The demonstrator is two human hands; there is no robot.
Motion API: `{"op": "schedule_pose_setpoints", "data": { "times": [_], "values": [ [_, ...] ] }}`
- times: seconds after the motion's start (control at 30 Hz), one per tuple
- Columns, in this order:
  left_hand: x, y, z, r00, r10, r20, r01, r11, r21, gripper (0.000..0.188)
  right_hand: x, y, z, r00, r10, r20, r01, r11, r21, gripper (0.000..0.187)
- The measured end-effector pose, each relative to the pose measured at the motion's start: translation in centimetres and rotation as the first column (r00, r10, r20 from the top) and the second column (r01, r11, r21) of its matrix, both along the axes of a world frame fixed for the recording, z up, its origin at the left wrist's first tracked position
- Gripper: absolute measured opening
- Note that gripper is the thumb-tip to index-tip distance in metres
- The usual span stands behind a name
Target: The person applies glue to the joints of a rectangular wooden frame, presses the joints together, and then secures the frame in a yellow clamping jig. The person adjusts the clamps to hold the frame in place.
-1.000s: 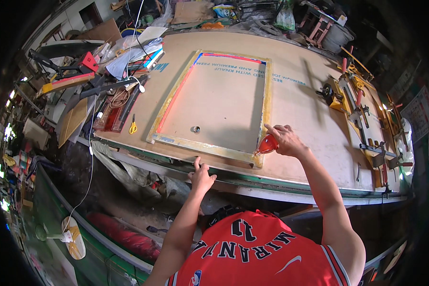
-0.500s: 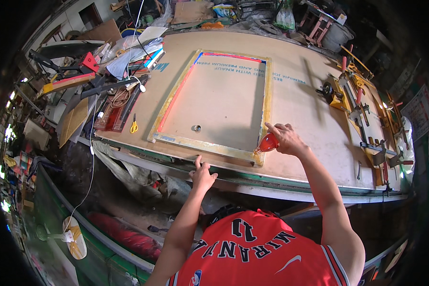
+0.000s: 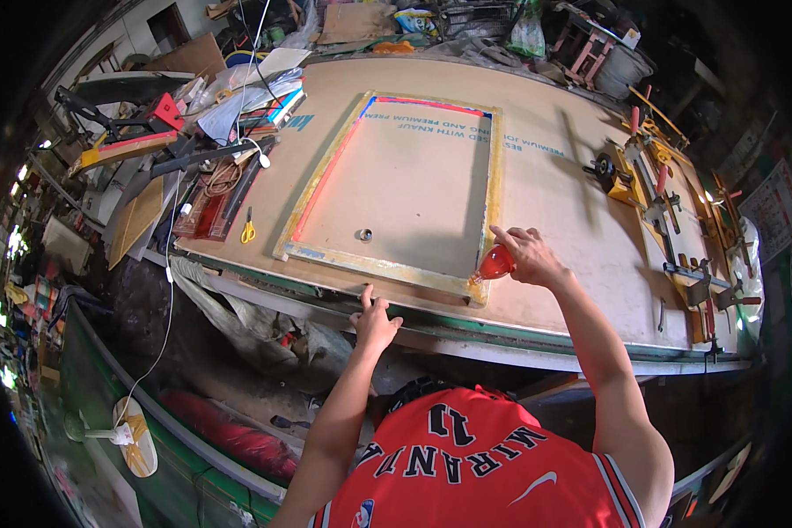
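Note:
My right hand (image 3: 537, 257) is closed around a small red bottle (image 3: 496, 262). The bottle is tilted, its narrow end down at the near right corner of a rectangular frame (image 3: 374, 267). Yellowish strips cover the frame's faces, and red and blue show along its inner edges. It lies flat on a large tan board (image 3: 537, 194). By the board's front edge is my left hand (image 3: 376, 330), holding nothing, with the index finger stretched out and the others partly bent. A small ring-shaped roll (image 3: 363, 235) sits inside the frame.
Yellow-handled scissors (image 3: 248, 231) lie left of the frame. A cluttered pile of papers (image 3: 242, 106) and tools stands at the board's far left. Several clamps (image 3: 664, 202) line the right side. Below on the left, a white fan (image 3: 136, 437) hangs over a green edge.

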State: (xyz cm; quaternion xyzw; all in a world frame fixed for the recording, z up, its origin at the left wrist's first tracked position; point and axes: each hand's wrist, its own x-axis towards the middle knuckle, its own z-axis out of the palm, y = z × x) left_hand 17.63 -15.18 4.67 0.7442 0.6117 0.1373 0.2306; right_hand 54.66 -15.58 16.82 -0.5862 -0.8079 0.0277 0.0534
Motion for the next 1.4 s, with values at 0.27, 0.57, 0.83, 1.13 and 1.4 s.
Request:
{"op": "schedule_pose_setpoints", "data": {
  "times": [0.27, 0.57, 0.83, 1.13, 1.4],
  "values": [
    [-0.3, -0.3, -0.4, 0.999, -0.031, 0.008, 0.031, 0.999, 0.038, 0.044, -2.3, 0.8, 1.4, 0.999, -0.026, 0.026, 0.026, 1.0, -0.005, 0.088],
    [-2.5, -1.2, -1.8, 0.958, -0.115, 0.263, 0.079, 0.987, 0.143, 0.042, -4.9, 3.4, 0.9, 1.0, 0.018, 0.012, -0.018, 1.0, 0.01, 0.088],
    [-5.0, -0.2, -2.2, 0.852, -0.12, 0.509, 0.047, 0.987, 0.154, 0.035, -8.2, 6.0, 0.9, 0.999, 0.046, -0.006, -0.046, 0.999, -0.019, 0.09],
    [-9.1, 2.0, -2.5, 0.895, -0.104, 0.434, 0.009, 0.977, 0.214, 0.037, -12.5, 9.0, 0.5, 0.997, 0.075, 0.021, -0.075, 0.997, -0.019, 0.09],
    [-13.2, 3.9, -2.1, 0.905, -0.075, 0.419, -0.017, 0.977, 0.21, 0.037, -16.1, 11.2, 0.5, 0.995, 0.101, 0.016, -0.101, 0.995, -0.027, 0.086]
  ]
}}
